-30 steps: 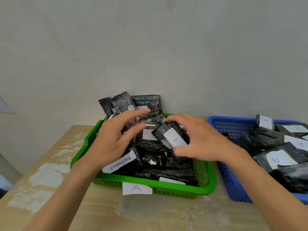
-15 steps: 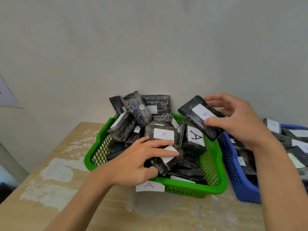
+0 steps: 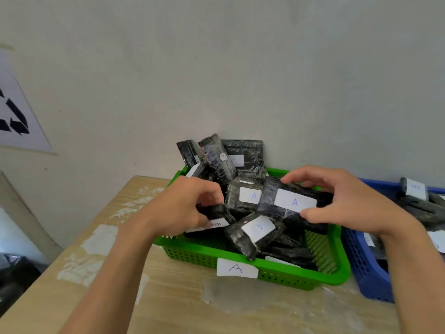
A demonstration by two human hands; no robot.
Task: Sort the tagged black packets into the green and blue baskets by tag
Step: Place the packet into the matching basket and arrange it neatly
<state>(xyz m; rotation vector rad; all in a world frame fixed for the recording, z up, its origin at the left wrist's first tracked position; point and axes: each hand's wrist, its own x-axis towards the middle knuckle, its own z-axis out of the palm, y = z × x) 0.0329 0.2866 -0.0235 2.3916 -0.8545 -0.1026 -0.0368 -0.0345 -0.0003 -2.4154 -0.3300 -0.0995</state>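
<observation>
Over the right side of the green basket (image 3: 337, 277), a black packet (image 3: 289, 206) with a white tag marked A was held by the right hand (image 3: 356, 203). The fingers were curled over the packet's far edge and the thumb was set against its near edge, so that it was pinched between them with the tag turned up toward the camera. Whether it touched the heap of packets (image 3: 252, 233) beneath could not be told.

At the basket's left side, the left hand (image 3: 183, 206) was seen with its fingers curled round a second packet (image 3: 216, 212), smaller in view and lying low among the others. Just below it, a printed strip (image 3: 212, 224) of white paper was partly covered and only partly readable.

The green basket was filled to its rim with black wrapped packets, several of them tagged A, and a few were stood on end at the back against the wall (image 3: 240, 68). A paper label (image 3: 237, 268) marked A was fixed to the basket's front wall.

Just beside it, to the right, the blue basket (image 3: 366, 273) was placed, with more dark packets (image 3: 423, 210) piled inside; their tags were too blurred to be read. Both baskets were set on a pale wooden table (image 3: 173, 302) with worn white patches. A poster (image 3: 14, 116) was hung on the wall at far left.
</observation>
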